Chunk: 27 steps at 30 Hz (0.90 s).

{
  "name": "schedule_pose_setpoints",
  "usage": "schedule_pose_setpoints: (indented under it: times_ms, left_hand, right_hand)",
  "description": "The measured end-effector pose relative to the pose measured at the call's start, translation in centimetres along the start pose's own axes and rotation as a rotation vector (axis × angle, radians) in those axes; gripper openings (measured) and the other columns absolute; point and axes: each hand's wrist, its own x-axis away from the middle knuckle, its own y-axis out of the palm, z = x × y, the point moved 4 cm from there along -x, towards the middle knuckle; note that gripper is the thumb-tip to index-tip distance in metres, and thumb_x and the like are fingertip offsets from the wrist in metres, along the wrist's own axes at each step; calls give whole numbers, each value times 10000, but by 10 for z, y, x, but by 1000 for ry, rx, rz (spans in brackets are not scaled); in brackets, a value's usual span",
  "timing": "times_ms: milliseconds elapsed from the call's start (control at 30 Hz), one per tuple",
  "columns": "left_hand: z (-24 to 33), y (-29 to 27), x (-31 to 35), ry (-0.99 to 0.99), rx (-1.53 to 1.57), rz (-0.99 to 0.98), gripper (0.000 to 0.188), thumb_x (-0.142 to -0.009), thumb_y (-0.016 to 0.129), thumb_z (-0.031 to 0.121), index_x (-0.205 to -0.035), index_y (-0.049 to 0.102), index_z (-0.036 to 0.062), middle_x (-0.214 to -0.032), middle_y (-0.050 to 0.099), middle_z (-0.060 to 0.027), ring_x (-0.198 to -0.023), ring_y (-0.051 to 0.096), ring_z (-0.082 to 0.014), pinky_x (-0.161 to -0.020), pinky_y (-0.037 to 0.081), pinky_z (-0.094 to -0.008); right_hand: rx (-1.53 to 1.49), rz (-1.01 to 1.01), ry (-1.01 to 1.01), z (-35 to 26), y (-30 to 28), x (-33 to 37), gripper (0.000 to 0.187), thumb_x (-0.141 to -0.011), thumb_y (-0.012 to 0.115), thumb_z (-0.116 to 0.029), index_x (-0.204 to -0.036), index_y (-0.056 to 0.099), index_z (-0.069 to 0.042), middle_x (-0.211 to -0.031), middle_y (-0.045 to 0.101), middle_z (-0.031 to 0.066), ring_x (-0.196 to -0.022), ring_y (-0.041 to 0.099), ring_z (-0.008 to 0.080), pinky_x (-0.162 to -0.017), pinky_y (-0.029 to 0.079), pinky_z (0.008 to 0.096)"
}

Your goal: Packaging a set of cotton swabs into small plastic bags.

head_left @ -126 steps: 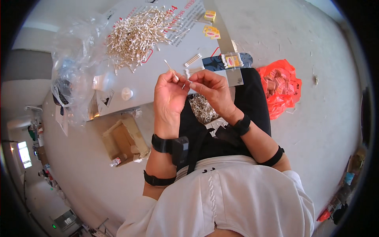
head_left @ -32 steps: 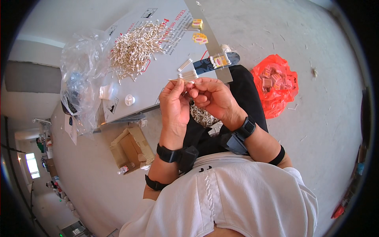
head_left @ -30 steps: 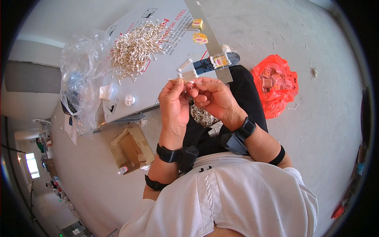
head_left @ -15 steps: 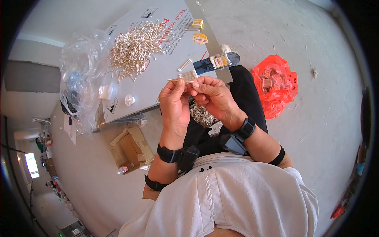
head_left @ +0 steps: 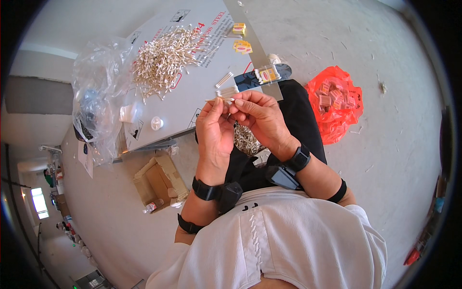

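Observation:
Near the table's front edge, my left hand [head_left: 214, 135] pinches a cotton swab [head_left: 232, 99] between thumb and fingers. My right hand [head_left: 263, 118] is closed at the swab's other end, its thumb and fingertips almost meeting the left ones. Just beyond my fingertips lies a row of swabs [head_left: 226, 91], with a small bunch of swabs [head_left: 224, 79] behind it. To the right, more swabs lie side by side around a yellow card [head_left: 268, 74] on a dark patterned strip [head_left: 247, 82]. A large heap of loose cotton swabs [head_left: 166, 62] covers the table's left part.
Yellow cards [head_left: 242, 46] and a small yellow box [head_left: 239, 29] sit farther back on the table. A clear plastic bag [head_left: 98, 96] hangs at left. A red bag [head_left: 332, 123] with pinkish packs is on the right; a cardboard box [head_left: 156, 180] stands on the floor.
Both hands have shifted very slightly, and the white tip of the swab shows a little more between the fingers. The rest looks the same.

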Motion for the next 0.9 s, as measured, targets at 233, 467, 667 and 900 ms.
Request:
schedule_pose_setpoints:
  times_ms: [233, 467, 667, 900]
  left_hand:
    - [1, 1, 1, 70, -28, -31, 113, -958, 594, 153, -912, 617, 52, -807, 652, -45, -711, 602, -144, -689, 492, -297]
    - [2, 6, 3, 217, -61, 14, 129, -958, 596, 137, -877, 609, 37, -783, 654, -61, -652, 606, -153, -626, 506, -293]
    - [8, 19, 9, 227, 6, 30, 160, -962, 591, 145, -848, 592, 34, -748, 642, -67, -575, 592, -165, -488, 493, -291]
    - [5, 10, 5, 267, 29, 35, 163, -944, 626, 139, -814, 583, 52, -749, 585, -17, -680, 579, -131, -650, 489, -278]
  right_hand:
    - [-26, -12, -8, 1, 0, -1, 86, -929, 623, -60, -988, 655, -7, -835, 696, 71, -667, 597, 78, -586, 475, 190]
    - [-72, -56, -25, -1, 3, -1, 84, -932, 617, -61, -983, 653, -4, -835, 696, 79, -680, 608, 91, -599, 485, 201]
    - [-176, -18, 1, 5, 6, -1, 99, -935, 606, -46, -1006, 651, 7, -863, 696, 93, -691, 615, 104, -612, 498, 214]
    - [-66, 9, -27, 2, 1, -1, 109, -929, 615, -47, -1016, 656, 2, -866, 696, 78, -692, 613, 90, -607, 496, 208]
